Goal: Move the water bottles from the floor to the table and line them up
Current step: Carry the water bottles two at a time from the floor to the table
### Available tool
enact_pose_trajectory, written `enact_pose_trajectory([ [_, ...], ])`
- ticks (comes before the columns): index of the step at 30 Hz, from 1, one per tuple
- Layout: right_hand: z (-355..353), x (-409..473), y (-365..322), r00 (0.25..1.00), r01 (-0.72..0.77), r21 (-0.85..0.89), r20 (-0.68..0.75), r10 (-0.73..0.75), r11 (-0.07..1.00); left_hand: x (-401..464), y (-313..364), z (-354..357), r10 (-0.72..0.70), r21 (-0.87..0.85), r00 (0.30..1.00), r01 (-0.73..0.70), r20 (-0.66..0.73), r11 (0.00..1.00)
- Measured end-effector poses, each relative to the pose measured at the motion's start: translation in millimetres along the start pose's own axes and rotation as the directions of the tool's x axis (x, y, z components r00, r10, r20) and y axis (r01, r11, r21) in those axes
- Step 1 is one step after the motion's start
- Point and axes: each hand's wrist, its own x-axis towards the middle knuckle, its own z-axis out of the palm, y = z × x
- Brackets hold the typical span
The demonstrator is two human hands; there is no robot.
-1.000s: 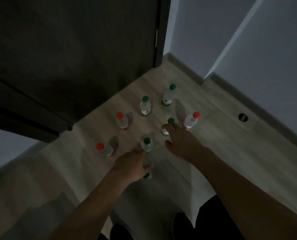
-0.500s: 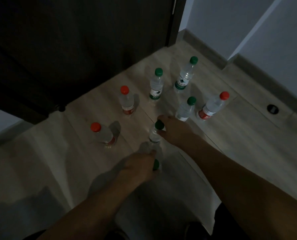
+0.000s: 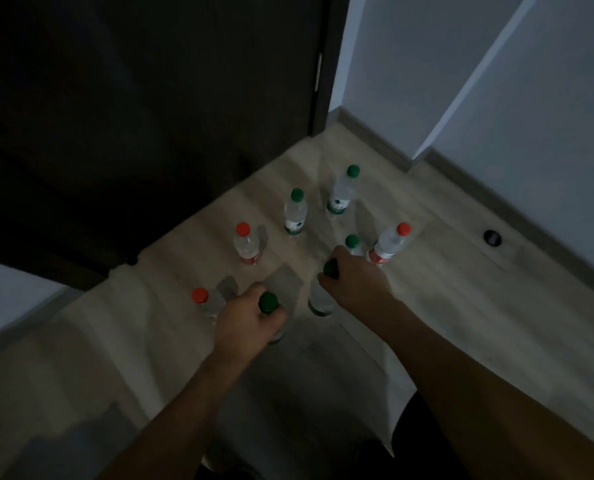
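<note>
**A:** Green caps are under both my palms. A second ago my hands were only reaching into the cluster; now my left hand (image 3: 250,323) is curled round the neck of the nearest green-capped bottle (image 3: 268,303), and my right hand (image 3: 352,284) grips a second green-capped bottle (image 3: 319,299).

**B:** So is anything on the table yet?

**A:** No table is in view. All the bottles I can see are on the pale wood floor (image 3: 461,306). I judge the first lift is about to start.

**B:** Any brand names?

**A:** The far green-capped bottles (image 3: 295,213) carry white and green labels, the red-capped bottle (image 3: 247,244) a red band. The print is too dim to read.
</note>
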Motion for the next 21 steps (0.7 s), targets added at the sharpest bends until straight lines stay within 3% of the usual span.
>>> enact_pose_trajectory([
  [4, -135.7, -47.0, -31.4, 0.999, -0.024, 0.053, -0.021, 0.025, 0.998, -11.1, 117.9, -93.3, -0.029, -0.008, 0.993, 0.029, -0.118, 1.000],
  [14, -487.2, -178.6, -105.1, 0.989, -0.023, 0.136, -0.142, 0.043, 0.990, -57.6, 446.7, -317.9, 0.018, -0.115, 0.999, -0.021, -0.028, 0.993],
  [21, -633.9, -246.9, -110.5, 0.944, 0.070, 0.249, -0.330, 0.017, 0.966, -102.7, 588.1, -401.4, 0.152, -0.090, 0.977, -0.167, -0.146, 0.982],
])
